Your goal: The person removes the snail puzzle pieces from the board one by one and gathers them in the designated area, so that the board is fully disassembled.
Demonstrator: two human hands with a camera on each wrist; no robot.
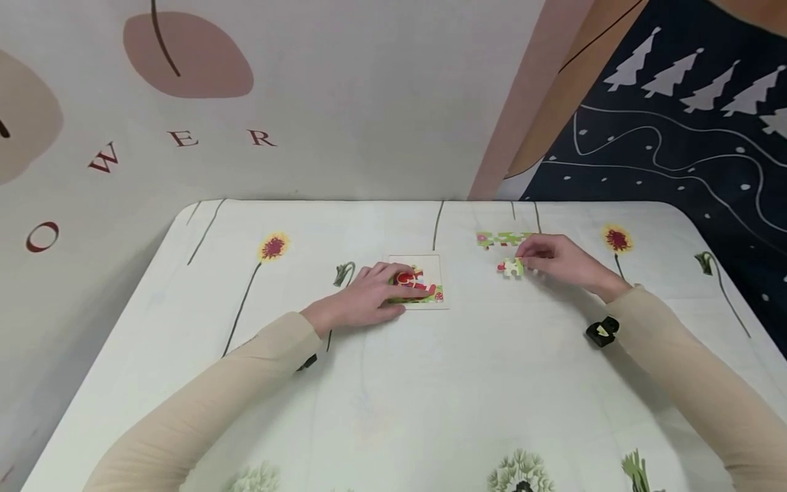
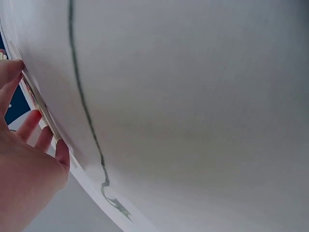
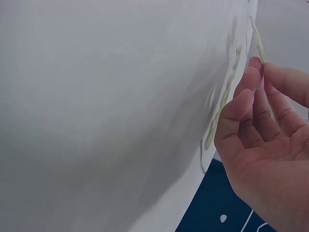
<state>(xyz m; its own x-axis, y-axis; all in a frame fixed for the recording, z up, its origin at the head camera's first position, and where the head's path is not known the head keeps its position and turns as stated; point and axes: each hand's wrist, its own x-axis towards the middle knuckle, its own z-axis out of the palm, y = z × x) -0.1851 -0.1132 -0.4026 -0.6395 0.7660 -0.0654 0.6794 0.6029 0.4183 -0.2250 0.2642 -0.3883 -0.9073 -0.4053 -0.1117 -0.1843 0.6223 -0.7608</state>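
Note:
A small square puzzle board (image 1: 427,307) lies mid-table, partly filled with red and green pieces (image 1: 438,294). Over its left side rests my left hand (image 1: 367,296), fingers spread and relaxed on the pieces; in the left wrist view the hand (image 2: 34,159) touches the board's edge. My right hand (image 1: 562,260) pinches a green, white and red puzzle piece (image 1: 512,268) between thumb and finger, right of the board. The right wrist view shows this hand (image 3: 270,130) holding the thin piece (image 3: 258,38) edge-on, raised off the table.
Joined green puzzle pieces (image 1: 501,238) lie just behind the right hand, which partly covers their right end. The white table cloth (image 1: 393,396) has printed flowers. A light wall hanging stands behind the table, with a dark tree-patterned one at the right.

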